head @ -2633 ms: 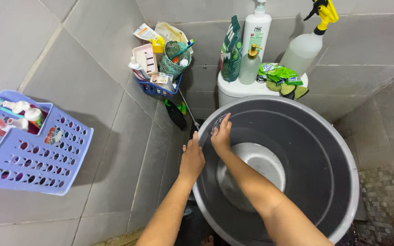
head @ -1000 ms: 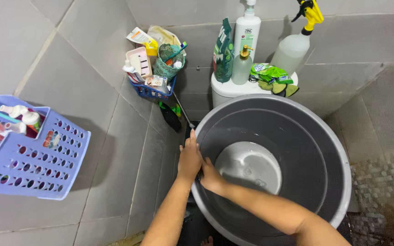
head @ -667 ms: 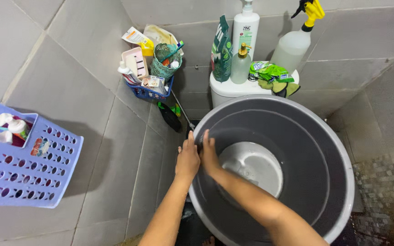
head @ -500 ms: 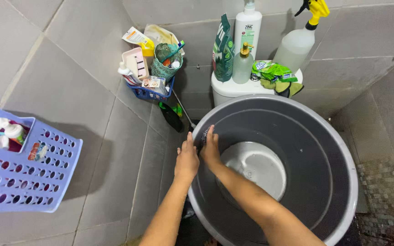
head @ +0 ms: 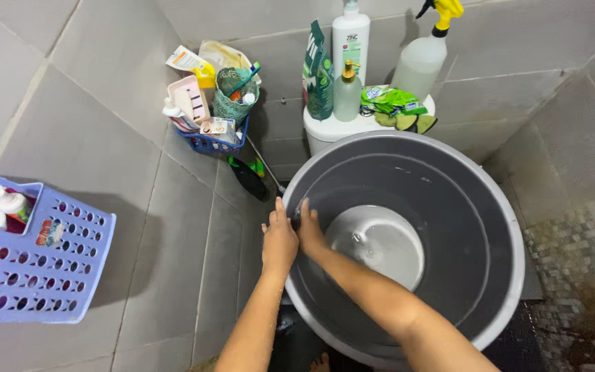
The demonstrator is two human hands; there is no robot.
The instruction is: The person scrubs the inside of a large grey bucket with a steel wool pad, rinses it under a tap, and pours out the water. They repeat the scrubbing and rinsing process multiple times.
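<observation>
Right hand (head: 309,231) slid down the large grey plastic tub's (head: 504,207) inner wall, scrubbing; whatever it grips is hidden. Left hand (head: 279,241), flat, steadies rim.

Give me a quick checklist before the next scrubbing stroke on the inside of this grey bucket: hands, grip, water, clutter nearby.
1. Left hand steadies the bucket at its near-left rim: ok.
2. Right hand pressed against the inner wall just inside the rim: ok.
3. Scrubber under the right hand: cannot tell, the palm hides it.
4. Water in the bottom: ok, a shallow pool shows.
5. Bottles on the white tank behind the bucket upright and apart from the rim: ok.
6. Purple basket on the left wall apart from the left arm: ok.
</observation>
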